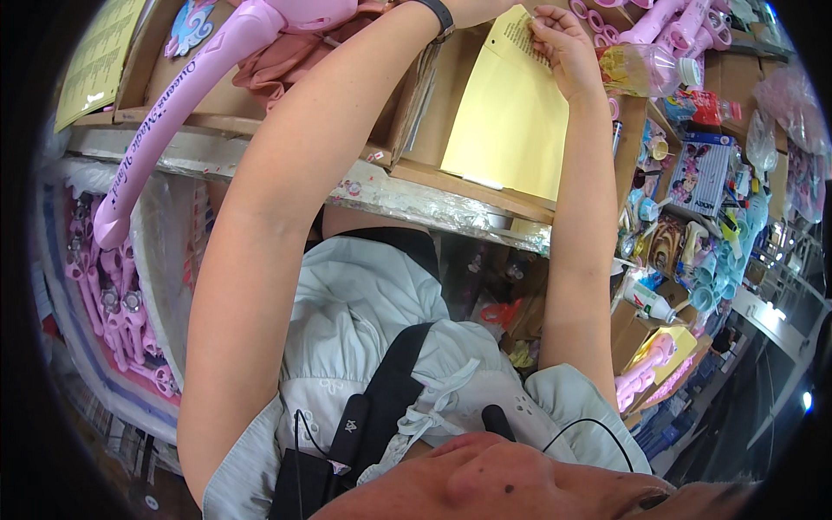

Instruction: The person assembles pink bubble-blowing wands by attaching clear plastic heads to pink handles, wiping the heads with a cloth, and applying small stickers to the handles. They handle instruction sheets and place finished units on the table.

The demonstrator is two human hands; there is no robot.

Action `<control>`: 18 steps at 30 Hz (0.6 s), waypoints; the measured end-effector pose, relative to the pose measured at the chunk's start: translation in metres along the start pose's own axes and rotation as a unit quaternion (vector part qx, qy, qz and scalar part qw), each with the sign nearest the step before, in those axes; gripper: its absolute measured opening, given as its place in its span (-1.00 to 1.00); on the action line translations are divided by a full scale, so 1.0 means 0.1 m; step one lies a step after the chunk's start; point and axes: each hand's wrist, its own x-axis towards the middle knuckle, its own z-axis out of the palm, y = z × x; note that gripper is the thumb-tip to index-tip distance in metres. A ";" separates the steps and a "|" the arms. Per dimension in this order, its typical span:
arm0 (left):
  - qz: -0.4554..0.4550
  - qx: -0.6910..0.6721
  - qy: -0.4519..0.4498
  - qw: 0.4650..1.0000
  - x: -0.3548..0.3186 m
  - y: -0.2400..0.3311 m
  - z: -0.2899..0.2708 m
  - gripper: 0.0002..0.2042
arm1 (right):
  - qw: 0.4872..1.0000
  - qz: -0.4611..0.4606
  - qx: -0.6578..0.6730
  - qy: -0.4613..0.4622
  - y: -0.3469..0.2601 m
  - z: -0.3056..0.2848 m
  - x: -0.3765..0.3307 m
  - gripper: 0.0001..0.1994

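My left hand (478, 10) reaches the top edge of the view, a dark band on its wrist. Its fingers are mostly cut off, so their grip is hidden. Beside it, my right hand (568, 52) has its fingers curled at the upper edge of a yellow paper sheet (511, 130) with small print. Whether a small item sits between those fingers is too unclear to tell. The sheet lies over an open cardboard box. Farther left, a large pink toy wand (169, 121) lies slanting, its handle overhanging the bench edge.
A plastic bottle (641, 69) lies right of my right hand, near pink toy parts (667, 22). Brownish-pink cloth (273, 65) fills a left box. A bin (173, 286) of pink wands stands lower left. Assorted toys and a pale blue cup stack (715, 269) crowd the right.
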 end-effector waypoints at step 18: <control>0.008 0.057 0.020 0.998 -0.01 -0.04 0.06 -0.89 | 0.989 -0.061 -0.131 0.023 0.00 0.10 0.01 -0.77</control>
